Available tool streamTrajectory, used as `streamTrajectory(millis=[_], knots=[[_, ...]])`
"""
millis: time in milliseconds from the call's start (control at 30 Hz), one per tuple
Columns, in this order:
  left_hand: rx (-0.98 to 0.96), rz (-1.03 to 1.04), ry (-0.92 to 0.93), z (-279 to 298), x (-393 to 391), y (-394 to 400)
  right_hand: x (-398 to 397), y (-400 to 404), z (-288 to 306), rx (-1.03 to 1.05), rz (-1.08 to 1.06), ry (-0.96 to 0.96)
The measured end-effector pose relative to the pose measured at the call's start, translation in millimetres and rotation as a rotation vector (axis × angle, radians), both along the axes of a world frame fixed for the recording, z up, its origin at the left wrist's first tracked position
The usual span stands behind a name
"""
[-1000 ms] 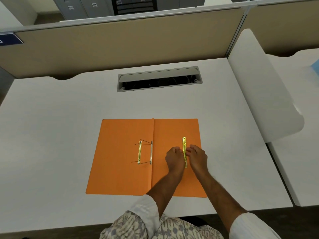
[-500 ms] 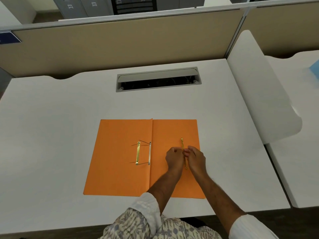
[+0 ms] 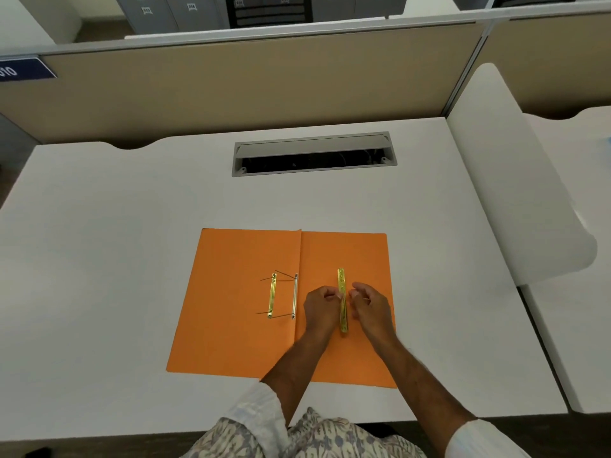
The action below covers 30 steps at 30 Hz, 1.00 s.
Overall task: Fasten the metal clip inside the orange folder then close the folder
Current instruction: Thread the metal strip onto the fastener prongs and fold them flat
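Note:
The orange folder (image 3: 238, 325) lies open and flat on the white desk. Left of its spine sits the gold fastener base (image 3: 271, 295) with a silver strip (image 3: 294, 296); its thin prongs stick out sideways. On the folder's right half is a loose gold metal clip bar (image 3: 341, 281), lengthwise, far end pointing away from me. My left hand (image 3: 320, 307) pinches the bar's middle from the left. My right hand (image 3: 372, 307), fingers curled, meets its right edge. The hands hide part of the bar's middle.
A grey cable slot (image 3: 314, 153) is cut into the desk behind the folder. A beige partition (image 3: 231, 87) closes off the back. A white rounded divider panel (image 3: 515, 200) stands on the right, with another desk beyond it.
The clip bar was turned up on its edge half a second ago and now shows its flat face again. Both hands stay at its middle, and the right fingers have loosened slightly.

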State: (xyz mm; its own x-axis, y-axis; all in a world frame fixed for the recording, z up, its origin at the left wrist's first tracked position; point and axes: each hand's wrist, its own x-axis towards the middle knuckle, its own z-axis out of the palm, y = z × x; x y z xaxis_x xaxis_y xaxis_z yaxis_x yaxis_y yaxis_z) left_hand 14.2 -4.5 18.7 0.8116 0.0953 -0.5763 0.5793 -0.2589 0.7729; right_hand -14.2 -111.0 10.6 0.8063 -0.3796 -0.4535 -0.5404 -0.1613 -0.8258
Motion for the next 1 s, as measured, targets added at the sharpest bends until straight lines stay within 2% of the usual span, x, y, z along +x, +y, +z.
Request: streamTrajectory(millis=[100, 367, 600, 800, 900, 1000], knots=[[-0.029, -0.013, -0.032, 2.0, -3.1, 18.2, 5.0, 10.7, 2.3, 0.053, 0.033, -0.011], [0.055, 0.001, -0.113, 16.8, 0.8, 57.5, 21.5, 43.3, 9.1, 0.202, 0.062, -0.021], [0.242, -0.123, -0.243, 24.2, 12.5, 85.7, 38.7, 68.2, 14.6, 0.274, 0.099, -0.043], [0.276, -0.103, -0.25, 25.4, 23.2, 113.6, 57.2, 96.2, 12.8, 0.309, 0.162, -0.045], [0.288, -0.055, -0.253, 24.9, 28.2, 125.2, 65.1, 106.7, 6.4, 0.209, 0.19, -0.066], [0.321, -0.046, -0.267, 23.5, 33.5, 136.1, 76.7, 113.1, 0.9, -0.112, 0.327, -0.129]])
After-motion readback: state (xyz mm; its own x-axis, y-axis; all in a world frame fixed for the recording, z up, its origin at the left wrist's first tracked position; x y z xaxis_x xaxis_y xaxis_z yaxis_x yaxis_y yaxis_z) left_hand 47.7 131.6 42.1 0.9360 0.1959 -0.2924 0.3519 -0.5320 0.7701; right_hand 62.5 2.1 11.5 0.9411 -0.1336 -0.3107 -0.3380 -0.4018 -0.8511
